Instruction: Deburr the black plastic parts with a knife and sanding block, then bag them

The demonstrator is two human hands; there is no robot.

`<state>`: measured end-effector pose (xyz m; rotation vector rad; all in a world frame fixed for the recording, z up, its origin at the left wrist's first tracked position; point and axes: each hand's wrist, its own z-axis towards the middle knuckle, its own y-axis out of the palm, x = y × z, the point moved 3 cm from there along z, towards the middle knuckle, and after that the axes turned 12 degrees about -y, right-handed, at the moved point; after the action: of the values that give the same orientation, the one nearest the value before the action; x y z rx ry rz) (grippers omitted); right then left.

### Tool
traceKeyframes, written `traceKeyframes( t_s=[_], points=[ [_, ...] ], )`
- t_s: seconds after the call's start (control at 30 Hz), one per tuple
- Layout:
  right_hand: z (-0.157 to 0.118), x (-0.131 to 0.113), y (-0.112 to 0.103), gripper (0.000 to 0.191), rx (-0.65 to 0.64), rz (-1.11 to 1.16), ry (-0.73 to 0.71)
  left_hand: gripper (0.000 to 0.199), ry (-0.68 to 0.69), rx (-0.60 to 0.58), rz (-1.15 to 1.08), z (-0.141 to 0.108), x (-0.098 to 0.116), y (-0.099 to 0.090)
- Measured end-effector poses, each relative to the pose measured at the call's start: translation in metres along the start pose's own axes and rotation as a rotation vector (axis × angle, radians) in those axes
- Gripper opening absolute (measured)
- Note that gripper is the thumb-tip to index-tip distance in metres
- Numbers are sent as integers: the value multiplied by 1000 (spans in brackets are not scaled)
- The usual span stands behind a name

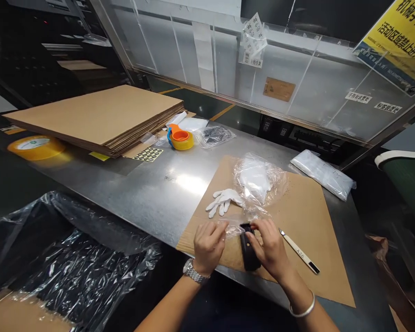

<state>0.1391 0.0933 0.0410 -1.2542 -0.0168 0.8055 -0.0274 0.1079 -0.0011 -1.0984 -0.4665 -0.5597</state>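
My left hand (209, 242) is closed in a pinch on a small clear plastic bag (233, 229), which stretches toward a narrow black box-like part (250, 258). This part lies at the near edge of a cardboard sheet (304, 200). Curled around its upper end is my right hand (269, 243), thumb and fingers closed on it; the fingertips partly hide the contact. Beyond my hands rests a white glove (224, 200), fingers pointing left. A crumpled clear bag with white contents (256, 177) touches it. To the right lies a white-handled pen-like tool (299, 251) marked A26.
Stacked cardboard sheets (100, 113) stand at the far left of the metal table (152, 184). Near them are a yellow tape roll (36, 147), an orange tape dispenser (180, 137) and a sticker sheet (148, 154). A wrapped white packet (321, 173) lies right. Black plastic-lined container (86, 263) lower left.
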Motion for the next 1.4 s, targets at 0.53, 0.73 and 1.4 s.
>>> traceKeyframes(
  t_s=[0.53, 0.73, 1.4],
  points=[
    [-74, -9, 39, 35, -246, 587, 333, 26, -247, -304, 174, -20, -25, 15],
    [-80, 12, 65, 45, -210, 431, 453, 22, -170, -442, 117, -21, -22, 8],
    [0, -18, 10, 36, -231, -16, 134, 24, -34, -435, 119, -24, 26, -30]
  ],
)
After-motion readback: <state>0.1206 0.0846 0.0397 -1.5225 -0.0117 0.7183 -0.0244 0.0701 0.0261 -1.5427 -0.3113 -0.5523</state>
